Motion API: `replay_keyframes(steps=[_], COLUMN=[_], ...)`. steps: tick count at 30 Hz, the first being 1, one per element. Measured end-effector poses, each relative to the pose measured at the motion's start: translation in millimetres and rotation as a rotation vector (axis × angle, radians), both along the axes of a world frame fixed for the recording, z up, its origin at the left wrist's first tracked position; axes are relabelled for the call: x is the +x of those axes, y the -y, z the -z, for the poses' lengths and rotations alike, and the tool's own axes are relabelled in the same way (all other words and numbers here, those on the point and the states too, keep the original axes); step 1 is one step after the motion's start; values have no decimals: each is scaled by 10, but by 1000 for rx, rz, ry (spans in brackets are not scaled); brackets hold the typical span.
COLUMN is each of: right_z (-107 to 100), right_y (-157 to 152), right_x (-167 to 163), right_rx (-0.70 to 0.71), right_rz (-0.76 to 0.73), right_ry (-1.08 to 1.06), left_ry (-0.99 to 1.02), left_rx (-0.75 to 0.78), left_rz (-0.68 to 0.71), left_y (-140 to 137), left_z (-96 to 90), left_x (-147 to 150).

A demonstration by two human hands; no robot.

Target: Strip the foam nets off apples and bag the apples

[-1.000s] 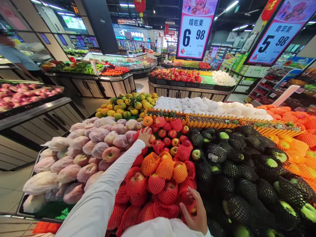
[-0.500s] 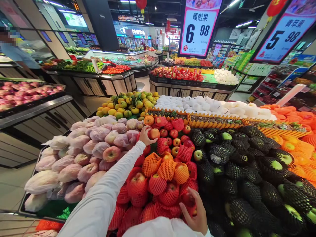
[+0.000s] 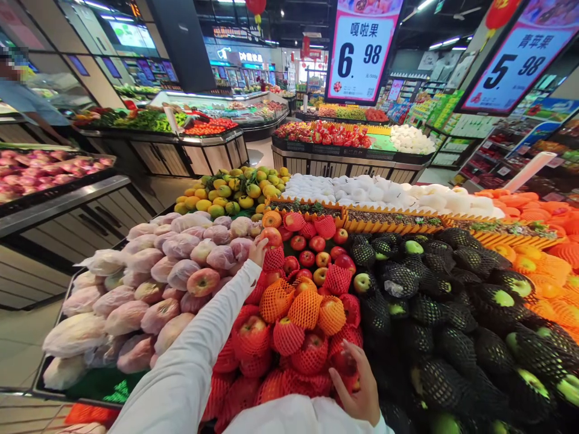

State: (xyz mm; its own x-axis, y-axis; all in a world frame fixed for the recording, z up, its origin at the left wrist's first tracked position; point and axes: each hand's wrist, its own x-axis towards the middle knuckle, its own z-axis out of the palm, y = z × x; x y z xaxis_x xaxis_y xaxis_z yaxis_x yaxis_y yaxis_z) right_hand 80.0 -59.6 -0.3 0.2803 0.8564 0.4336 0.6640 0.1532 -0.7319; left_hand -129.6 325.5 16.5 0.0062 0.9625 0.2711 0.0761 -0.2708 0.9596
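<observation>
My left hand (image 3: 258, 251) reaches out over the red apples, its fingers curled against the left side of a bare red apple (image 3: 272, 236); its fingertips are partly hidden. Just below that apple lies one in a red foam net (image 3: 274, 258). My right hand (image 3: 358, 389) hovers low in front, thumb and fingers apart, beside apples in red foam nets (image 3: 312, 354). It holds nothing. Between the hands are several apples in orange foam nets (image 3: 304, 309) and bare red apples (image 3: 307, 258). White sleeves cover both arms.
Bagged pink apples (image 3: 149, 283) lie to the left, green apples in black nets (image 3: 427, 313) to the right. Yellow-green mangoes (image 3: 233, 193) and white-wrapped fruit (image 3: 357, 191) sit behind an orange-edged divider (image 3: 393, 220). Price screens (image 3: 364, 51) hang above. A person (image 3: 27, 99) stands far left.
My left hand has shifted left and slightly away with the bare red apple, uncovering the red-netted apple beneath. My right hand stays almost where it was.
</observation>
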Motion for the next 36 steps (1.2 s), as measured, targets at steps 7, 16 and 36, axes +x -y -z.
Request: replay_keyframes(steps=[7,16,36], right_z=[-146,-311,-147], right_y=[-6,100,472], right_x=[-15,-57,-27], right_rx=[38,104,-126], right_rz=[-26,-127,-320], right_ry=[-3,40,-33], left_ry=[159,-371,-1049], left_rx=[26,145,-651], left_rz=[199,665,-671], left_y=[726,2832,3571], left_z=[-453,-655,337], left_x=[-63,358,-2121])
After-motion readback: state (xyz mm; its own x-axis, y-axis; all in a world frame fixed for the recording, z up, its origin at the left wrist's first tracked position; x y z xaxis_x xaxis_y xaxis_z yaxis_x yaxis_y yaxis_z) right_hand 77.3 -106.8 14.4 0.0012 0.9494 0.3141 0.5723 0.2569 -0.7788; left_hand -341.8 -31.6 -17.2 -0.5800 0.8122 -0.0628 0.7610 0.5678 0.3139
